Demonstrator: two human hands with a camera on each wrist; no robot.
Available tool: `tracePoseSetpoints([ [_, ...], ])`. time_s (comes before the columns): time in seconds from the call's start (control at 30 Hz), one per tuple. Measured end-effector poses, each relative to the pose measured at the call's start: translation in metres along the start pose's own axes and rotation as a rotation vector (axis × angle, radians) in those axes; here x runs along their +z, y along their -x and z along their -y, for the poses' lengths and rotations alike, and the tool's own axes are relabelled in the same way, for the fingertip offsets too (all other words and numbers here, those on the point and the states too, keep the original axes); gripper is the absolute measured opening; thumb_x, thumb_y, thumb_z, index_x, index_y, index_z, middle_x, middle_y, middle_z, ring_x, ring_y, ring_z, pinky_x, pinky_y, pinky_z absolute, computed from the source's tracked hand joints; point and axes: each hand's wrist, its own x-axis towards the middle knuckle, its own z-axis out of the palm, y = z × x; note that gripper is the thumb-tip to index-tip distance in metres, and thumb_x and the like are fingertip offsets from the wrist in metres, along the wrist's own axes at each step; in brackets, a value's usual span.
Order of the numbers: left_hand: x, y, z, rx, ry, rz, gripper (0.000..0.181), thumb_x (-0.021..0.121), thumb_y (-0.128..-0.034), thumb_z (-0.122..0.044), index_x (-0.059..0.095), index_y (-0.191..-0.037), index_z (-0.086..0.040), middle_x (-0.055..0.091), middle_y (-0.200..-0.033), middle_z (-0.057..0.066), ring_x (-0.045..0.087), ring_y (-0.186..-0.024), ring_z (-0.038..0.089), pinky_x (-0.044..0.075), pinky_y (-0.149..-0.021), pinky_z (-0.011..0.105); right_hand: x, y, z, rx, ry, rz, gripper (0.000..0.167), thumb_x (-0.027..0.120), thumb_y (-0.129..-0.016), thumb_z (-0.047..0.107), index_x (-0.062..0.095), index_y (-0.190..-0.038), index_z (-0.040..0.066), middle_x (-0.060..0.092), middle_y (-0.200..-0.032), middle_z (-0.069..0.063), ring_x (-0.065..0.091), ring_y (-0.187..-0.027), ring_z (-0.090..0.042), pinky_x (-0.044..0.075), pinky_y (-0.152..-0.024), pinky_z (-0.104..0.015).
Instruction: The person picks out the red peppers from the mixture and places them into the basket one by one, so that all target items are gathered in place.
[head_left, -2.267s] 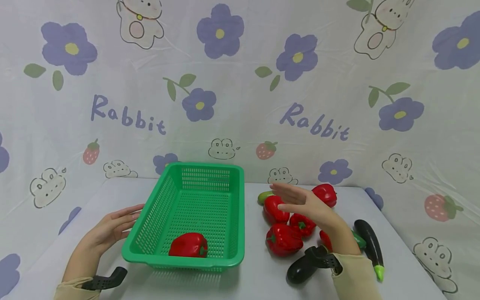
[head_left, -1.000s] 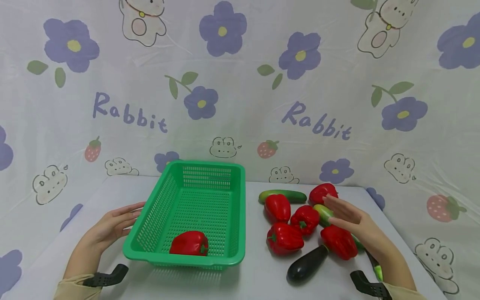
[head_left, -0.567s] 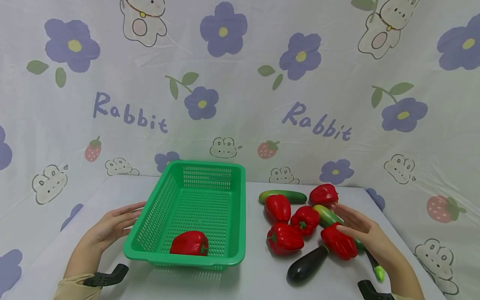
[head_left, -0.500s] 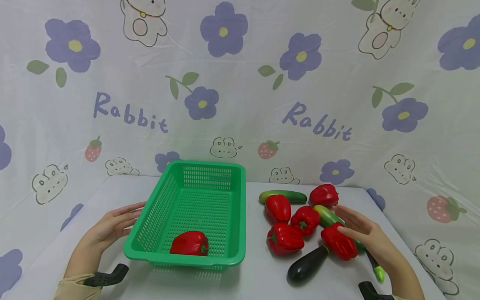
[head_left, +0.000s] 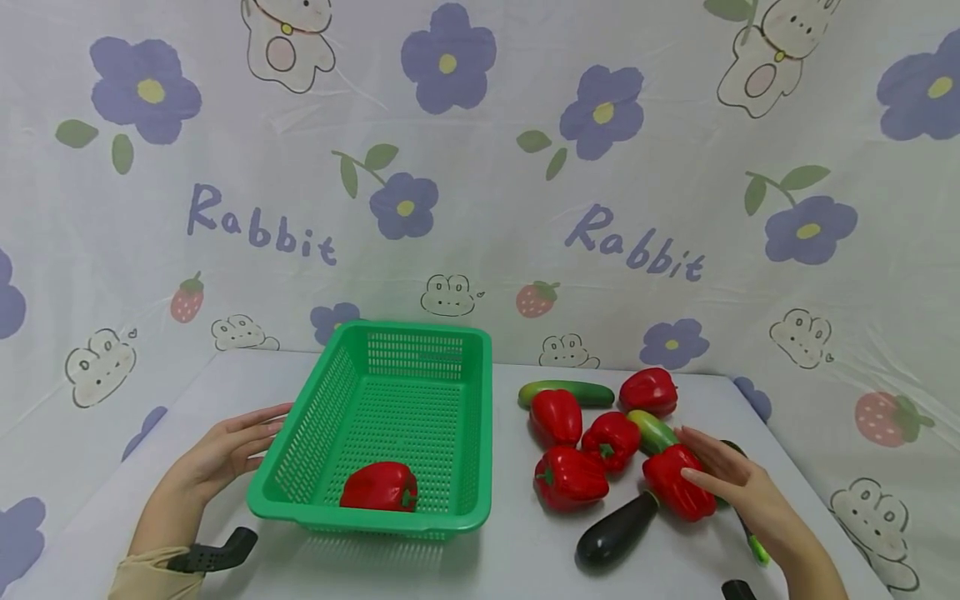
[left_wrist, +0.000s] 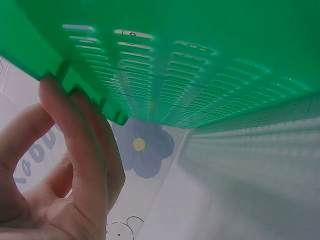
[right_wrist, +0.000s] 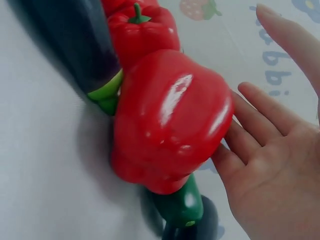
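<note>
Right hand (head_left: pixel 738 475) has shifted nearer the wearer over the last second, now beside a red pepper (head_left: pixel 678 483); left hand (head_left: pixel 217 454) and green basket (head_left: pixel 405 433) unmoved.

Head: right-hand fingers extended, thumb apart, pinching nothing; red pepper just left of them. Four other red peppers (head_left: pixel 572 477) lie farther left or beyond, cucumber (head_left: pixel 573 393) past those, black eggplant (head_left: pixel 617 533) left and nearer the wearer. Yellow-green vegetable (head_left: pixel 651 432) left of fingertips, partly hidden by the red pepper. Left-hand fingers loose at the basket's outer wall; basket just right of them, basket pepper (head_left: pixel 377 487) inside at its near end.

Left wrist: fingers slightly bent, tips against basket rim, not clamped around it.

Right wrist: thumb well clear of red pepper, other fingers spread, tips partly behind its side; can't tell contact.
</note>
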Motion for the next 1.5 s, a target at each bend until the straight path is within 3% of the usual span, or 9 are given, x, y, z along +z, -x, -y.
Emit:
tracePoseSetpoints([
  [0.27, 0.002, 0.001, -0.002, 0.015, 0.004, 0.015, 0.035, 0.047, -0.1026, -0.010, 0.062, -0.129, -0.026, 0.068, -0.116, -0.020, 0.065, -0.108, 0.001, 0.055, -0.087, 0.030, 0.003, -0.004, -0.010, 0.042, -0.054, -0.022, 0.079, 0.064, -0.093, 0.038, 0.021, -0.157, 0.018, 0.022, -0.162, -0.015, 0.020, -0.148, -0.038, 0.030, -0.112, -0.055],
  [0.53, 0.001, 0.001, -0.001, 0.004, 0.001, 0.009, 0.035, 0.046, -0.1029, -0.011, 0.062, -0.129, -0.027, 0.068, -0.116, -0.020, 0.065, -0.109, 0.001, 0.054, -0.088, 0.030, 0.005, -0.007, -0.018, 0.054, -0.019, -0.039, 0.081, 0.065, -0.092, 0.040, 0.021, -0.156, 0.018, 0.024, -0.161, -0.014, 0.024, -0.146, -0.036, 0.047, -0.105, -0.038],
  [0.63, 0.000, 0.001, 0.000, 0.003, 0.003, 0.008, 0.035, 0.046, -0.1030, -0.011, 0.062, -0.129, -0.028, 0.068, -0.116, -0.020, 0.065, -0.109, 0.001, 0.054, -0.088, 0.031, 0.005, -0.008, -0.020, 0.065, -0.023, -0.040, 0.081, 0.065, -0.092, 0.039, 0.021, -0.157, 0.019, 0.023, -0.162, -0.014, 0.024, -0.147, -0.036, 0.048, -0.104, -0.035],
  [1.23, 0.000, 0.001, -0.001, 0.002, -0.008, 0.006, 0.035, 0.046, -0.1031, -0.012, 0.060, -0.132, -0.025, 0.068, -0.117, -0.019, 0.064, -0.109, 0.001, 0.054, -0.088, 0.031, 0.009, -0.008, -0.024, 0.126, -0.014, -0.046, 0.087, 0.070, -0.089, 0.039, 0.020, -0.157, 0.015, 0.023, -0.161, -0.017, 0.023, -0.147, -0.039, 0.046, -0.106, -0.040],
  [1.5, 0.002, 0.002, -0.002, 0.006, -0.009, 0.007, 0.034, 0.047, -0.1028, -0.012, 0.060, -0.131, -0.025, 0.068, -0.117, -0.020, 0.065, -0.109, 0.001, 0.054, -0.088, 0.031, 0.009, -0.008, -0.027, 0.112, -0.002, -0.065, 0.084, 0.068, -0.090, 0.040, 0.023, -0.156, 0.015, 0.025, -0.160, -0.018, 0.026, -0.145, -0.039, 0.050, -0.100, -0.033],
])
